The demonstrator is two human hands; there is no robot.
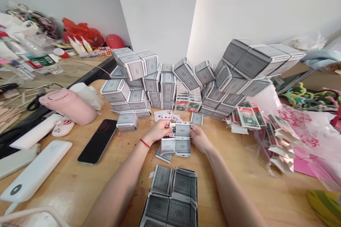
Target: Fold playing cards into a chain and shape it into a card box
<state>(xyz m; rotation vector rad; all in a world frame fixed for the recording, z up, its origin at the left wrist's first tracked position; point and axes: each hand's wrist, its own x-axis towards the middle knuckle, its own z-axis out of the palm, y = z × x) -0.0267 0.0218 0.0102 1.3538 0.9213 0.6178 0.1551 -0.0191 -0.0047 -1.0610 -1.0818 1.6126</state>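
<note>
Left hand and right hand are both closed on one grey-backed card pack, fingers gripping its two ends. The pack is held just above the wooden table, at centre. Flat cartons lie directly beneath. Boxed packs are stacked behind, near the wall; black phone lies left, well apart

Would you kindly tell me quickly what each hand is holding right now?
Left hand: closed on one end of the small grey-patterned cardboard card box.
Right hand: closed on the same box's other end.
</note>
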